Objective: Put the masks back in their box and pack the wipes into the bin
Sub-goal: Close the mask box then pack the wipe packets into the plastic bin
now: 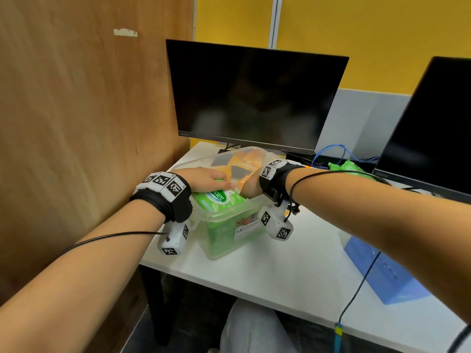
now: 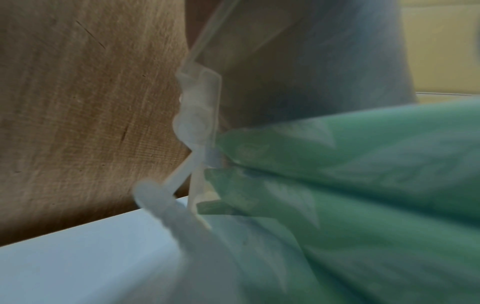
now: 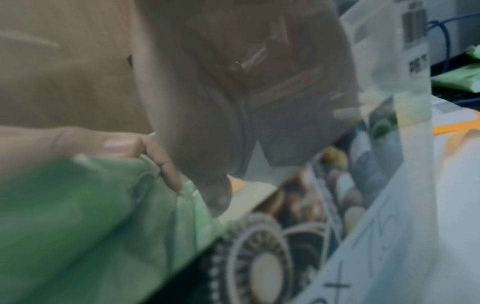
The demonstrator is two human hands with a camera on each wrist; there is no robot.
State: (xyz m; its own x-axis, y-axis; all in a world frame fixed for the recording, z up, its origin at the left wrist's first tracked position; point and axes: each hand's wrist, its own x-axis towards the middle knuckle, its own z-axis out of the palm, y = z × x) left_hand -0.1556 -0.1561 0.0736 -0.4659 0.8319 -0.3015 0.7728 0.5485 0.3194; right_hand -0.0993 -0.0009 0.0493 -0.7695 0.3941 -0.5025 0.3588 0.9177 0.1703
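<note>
A clear plastic bin [image 1: 230, 217] stands on the white desk [image 1: 293, 271] and holds green wipes packs. My left hand [image 1: 211, 179] lies on the top green pack [image 1: 219, 200], its thumb and fingers [image 3: 122, 144] pressed flat on the wrapper. My right hand [image 1: 251, 188] reaches into the bin just right of that pack; its fingers are hidden. The left wrist view shows stacked green packs [image 2: 363, 185] through the bin wall, beside a latch [image 2: 197, 115]. A blue mask box [image 1: 382, 273] lies on the desk at the right, apart from both hands.
More green packs [image 1: 344, 167] lie at the back right by blue cables [image 1: 334, 151]. Something orange and grey [image 1: 244, 161] sits at the bin's far end. A monitor [image 1: 254, 98] stands behind the bin, another [image 1: 433, 123] at right. A wooden partition [image 1: 76, 123] borders the left.
</note>
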